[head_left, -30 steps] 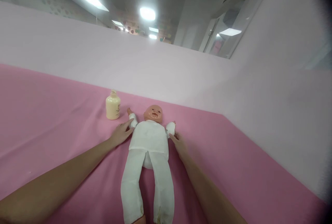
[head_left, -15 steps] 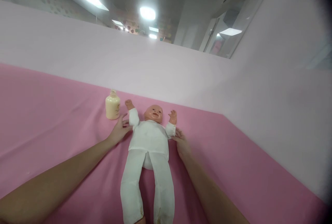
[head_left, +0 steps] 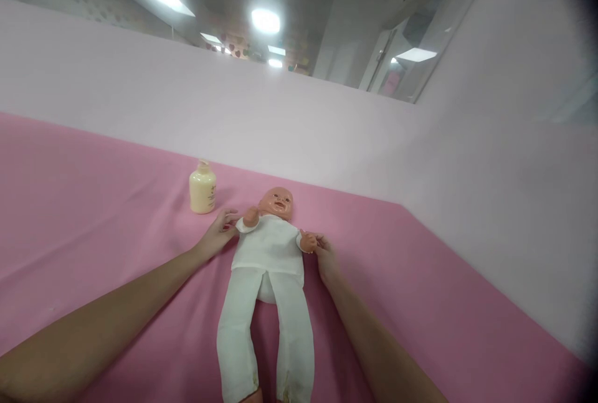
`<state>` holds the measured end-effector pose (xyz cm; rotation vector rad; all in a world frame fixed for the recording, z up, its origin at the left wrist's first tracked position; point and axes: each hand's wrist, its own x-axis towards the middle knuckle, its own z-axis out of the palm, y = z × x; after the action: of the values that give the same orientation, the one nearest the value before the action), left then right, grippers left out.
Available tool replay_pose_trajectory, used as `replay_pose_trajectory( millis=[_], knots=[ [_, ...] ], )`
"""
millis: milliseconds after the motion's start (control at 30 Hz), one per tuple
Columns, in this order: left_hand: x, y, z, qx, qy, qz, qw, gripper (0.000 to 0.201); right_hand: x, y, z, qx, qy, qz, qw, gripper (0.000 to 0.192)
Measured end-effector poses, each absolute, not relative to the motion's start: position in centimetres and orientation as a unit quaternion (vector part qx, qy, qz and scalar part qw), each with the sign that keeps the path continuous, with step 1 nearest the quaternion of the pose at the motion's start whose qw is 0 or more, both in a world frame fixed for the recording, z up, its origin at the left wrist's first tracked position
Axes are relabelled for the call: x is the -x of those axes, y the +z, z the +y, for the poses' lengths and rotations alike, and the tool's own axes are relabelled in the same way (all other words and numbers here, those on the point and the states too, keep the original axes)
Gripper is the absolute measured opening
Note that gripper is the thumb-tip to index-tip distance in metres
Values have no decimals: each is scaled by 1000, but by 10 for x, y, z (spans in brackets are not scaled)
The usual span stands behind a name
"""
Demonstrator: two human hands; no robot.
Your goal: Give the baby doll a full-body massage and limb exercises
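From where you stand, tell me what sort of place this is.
Probably a baby-care training room. A plastic baby doll in white clothes lies on a pink cloth-covered surface beside a cream pump bottle; the left hand and right hand touch its arms. Pale pink partitions surround it.

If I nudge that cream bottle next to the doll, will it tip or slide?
The cream bottle looks squat with a broad base, so it would probably slide rather than tip. The soft pink cloth might drag at its base, so a high push could rock it. It seems plastic, likely not fragile.
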<state>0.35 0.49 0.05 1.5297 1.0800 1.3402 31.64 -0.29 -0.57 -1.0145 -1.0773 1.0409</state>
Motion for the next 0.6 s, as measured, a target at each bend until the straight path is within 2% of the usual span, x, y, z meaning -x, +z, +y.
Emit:
replay_pose_trajectory(
  millis=[133, 267, 333, 500, 600],
  knots=[
    [-5, 0, 2, -655, 532, 451, 290, 28, -314, 1, -9, 460, 396, -494, 622, 32],
    [-7, 4, 0, -729, 498, 444, 152, 11, -314, 10, -18, 516, 251, -561, 597, 33],
    [-7, 6, -1, -737, 486, 448, 141, 16, -315, 12, -20, 533, 226, -569, 584, 35],
    [-8, 3, -1, -724, 476, 470, 171, 39, -317, 8, -18, 547, 265, -557, 566, 44],
    [-7, -2, 4, -695, 460, 515, 199, 45, -318, 4, -13, 544, 274, -566, 556, 46]
  ],
)
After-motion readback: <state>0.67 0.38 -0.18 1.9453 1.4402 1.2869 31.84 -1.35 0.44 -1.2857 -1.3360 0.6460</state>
